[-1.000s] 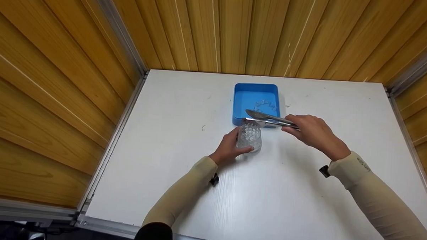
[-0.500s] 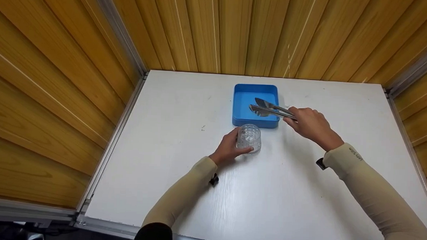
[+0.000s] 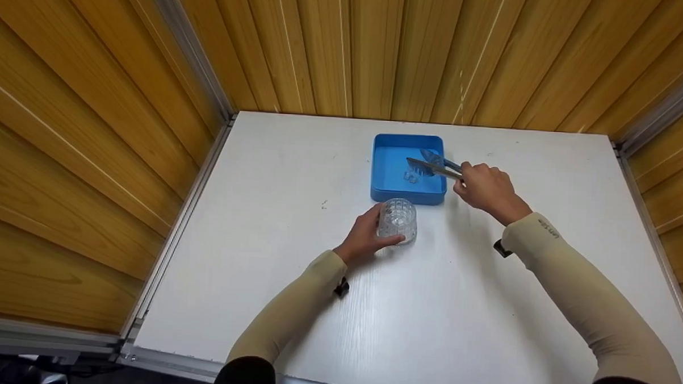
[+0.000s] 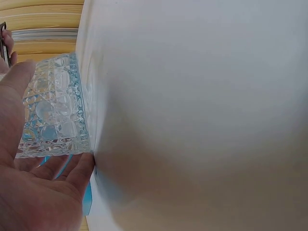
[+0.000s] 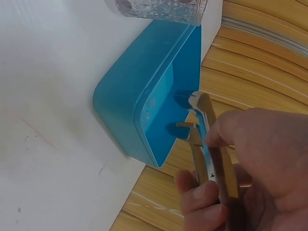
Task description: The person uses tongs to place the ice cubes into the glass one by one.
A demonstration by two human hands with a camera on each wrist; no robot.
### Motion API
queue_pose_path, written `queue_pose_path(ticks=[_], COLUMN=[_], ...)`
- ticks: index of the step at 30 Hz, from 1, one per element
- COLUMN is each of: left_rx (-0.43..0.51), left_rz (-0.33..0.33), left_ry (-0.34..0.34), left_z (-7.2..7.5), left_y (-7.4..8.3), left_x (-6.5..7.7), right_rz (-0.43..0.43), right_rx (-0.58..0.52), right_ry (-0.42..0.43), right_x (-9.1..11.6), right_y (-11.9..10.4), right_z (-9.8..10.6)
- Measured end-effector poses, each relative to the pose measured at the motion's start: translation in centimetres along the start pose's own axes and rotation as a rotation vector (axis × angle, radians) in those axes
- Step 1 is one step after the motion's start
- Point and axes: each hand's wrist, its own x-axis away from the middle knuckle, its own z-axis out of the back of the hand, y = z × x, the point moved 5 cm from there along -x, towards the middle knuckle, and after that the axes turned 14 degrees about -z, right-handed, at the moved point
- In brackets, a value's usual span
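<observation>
My left hand (image 3: 367, 232) holds a clear, faceted glass (image 3: 398, 219) upright on the white table, thumb on the near side and fingers round the far side. In the left wrist view the patterned glass wall (image 4: 53, 106) fills the space between thumb and fingers. My right hand (image 3: 486, 190) grips metal tongs (image 3: 433, 164), whose two arms stand apart over a blue square box (image 3: 380, 165). Small clear pieces like ice cubes (image 3: 411, 177) lie in the box beside the tong tips. In the right wrist view the tongs (image 5: 207, 139) reach past the box rim with nothing visible between the tips.
The box stands just behind the glass on the white table (image 3: 284, 213). Wood-look panels (image 3: 375, 51) rise at the back and both sides, with metal rails (image 3: 182, 44) at the corners. Small marks (image 3: 324, 204) dot the tabletop.
My right hand has carried the tongs from above the glass back over the box, and their tips have dipped into it. My left hand and the glass have stayed in place.
</observation>
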Motion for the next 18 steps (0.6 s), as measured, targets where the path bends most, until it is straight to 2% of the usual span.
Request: queue_pose_path(ticks=[7,14,18], left_rx=[-0.001,-0.011,-0.015], left_rz=[0.017,0.007,-0.003], left_ry=[0.002,0.000,-0.005], left_z=[0.1,0.1,0.1], left_y=[0.0,0.1,0.1], left_x=[0.0,0.0,0.0], right_rz=[-0.031,-0.090,-0.081], right_rx=[0.054,0.038,0.052], right_ry=[-0.028,-0.107,-0.096], right_x=[-0.8,-1.1,-1.2], right_y=[-1.4,-2.5,-2.8], right_z=[-0.1,-0.6,-0.7])
